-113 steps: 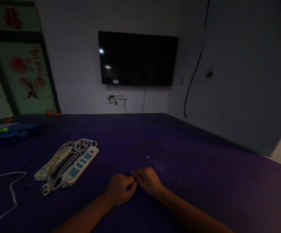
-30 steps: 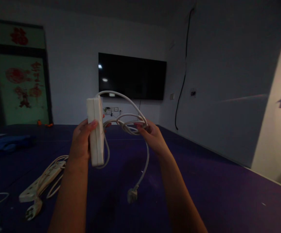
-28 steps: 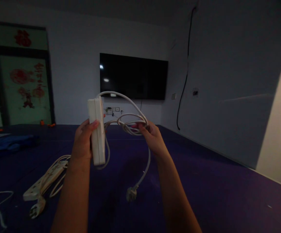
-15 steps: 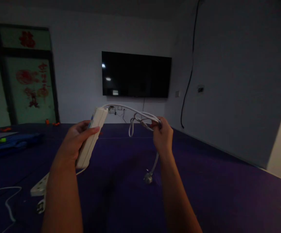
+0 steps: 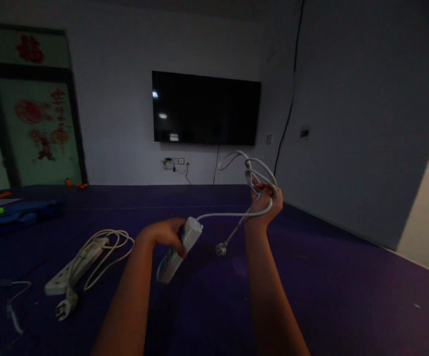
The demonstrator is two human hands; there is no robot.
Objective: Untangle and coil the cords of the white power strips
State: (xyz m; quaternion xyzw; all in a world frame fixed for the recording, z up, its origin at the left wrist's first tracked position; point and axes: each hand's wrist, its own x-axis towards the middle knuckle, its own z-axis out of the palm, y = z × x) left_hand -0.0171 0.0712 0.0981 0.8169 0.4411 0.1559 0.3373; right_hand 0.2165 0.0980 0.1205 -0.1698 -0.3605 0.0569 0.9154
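My left hand is closed around a white power strip, which tilts with its upper end to the right. From that end a white cord runs across to my right hand. The fingers there are closed on the cord's gathered loops, which stand up above the hand. Below and left of it, the cord's plug dangles over the purple surface. On that surface to the left lies a second white power strip, its own cord looped beside it and its plug at the near end.
The purple surface reaches to the walls. A black television hangs ahead above wall sockets. Blue cloth lies at far left, with small orange objects behind. Another white cable is at lower left.
My left hand has lowered the power strip and moved it right. My right hand has shifted right, and the cord loops now rise above it. The second strip is more fully in view.
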